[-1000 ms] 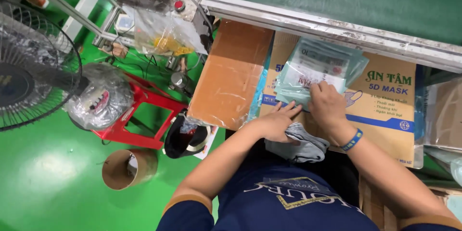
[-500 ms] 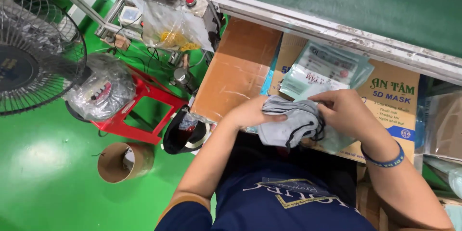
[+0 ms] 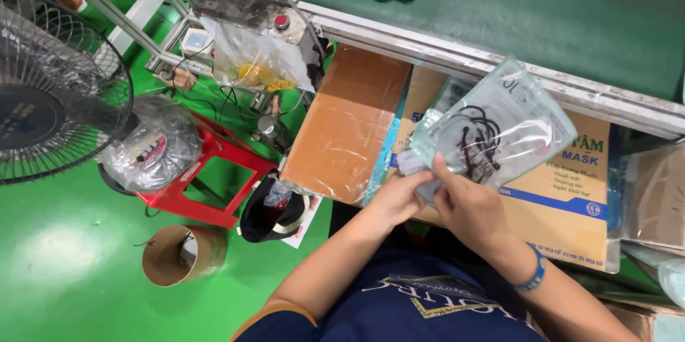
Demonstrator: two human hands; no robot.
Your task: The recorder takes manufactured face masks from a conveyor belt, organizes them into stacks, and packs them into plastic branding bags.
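The clear pouch (image 3: 499, 128) has lifted above the carton (image 3: 564, 206); both hands, left (image 3: 396, 199) and right (image 3: 471, 206), pinch its mouth, seemingly feeding masks in; keep it open.

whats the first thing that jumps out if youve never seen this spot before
Centre right, the left hand and right hand hold up a clear plastic pouch with dark masks inside, over an opened cardboard box. The bright green floor fills the left side, with a red stool and a black fan on it. A dark green conveyor belt runs along the top.
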